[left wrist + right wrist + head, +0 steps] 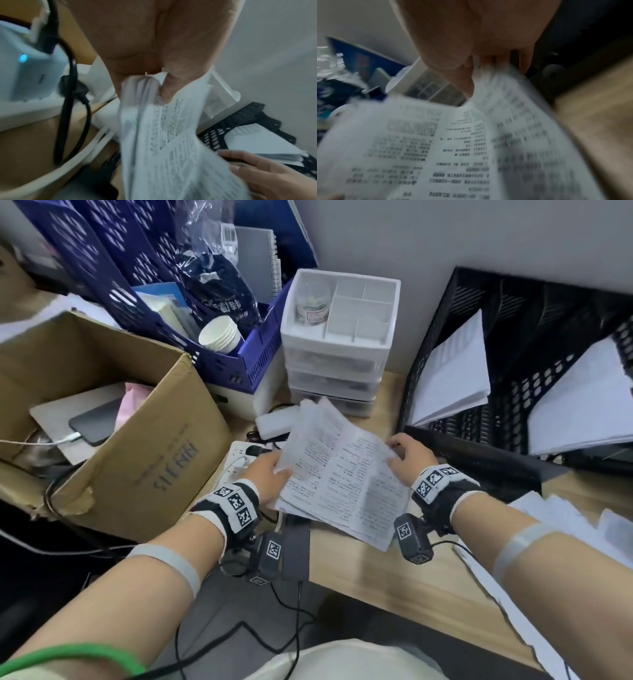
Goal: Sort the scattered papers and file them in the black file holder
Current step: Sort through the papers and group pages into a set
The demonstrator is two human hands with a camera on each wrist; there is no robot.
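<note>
A bundle of printed papers [339,470] hangs above the desk between both hands. My left hand [270,469] pinches its left edge, thumb on top; the left wrist view shows the sheets [163,135] pinched at the fingers. My right hand [406,453] pinches the right edge, thumb over the page [453,142]. The black file holder [520,302] stands at the right against the wall, with white paper stacks [452,374] in its slots. More loose papers [561,515] lie on the desk at the lower right.
A white drawer unit [339,337] stands behind the papers. Blue file racks [144,268] and an open cardboard box [113,412] fill the left. A white power strip [239,453] with black cables lies under the left hand. The wooden desk edge [394,587] runs diagonally below.
</note>
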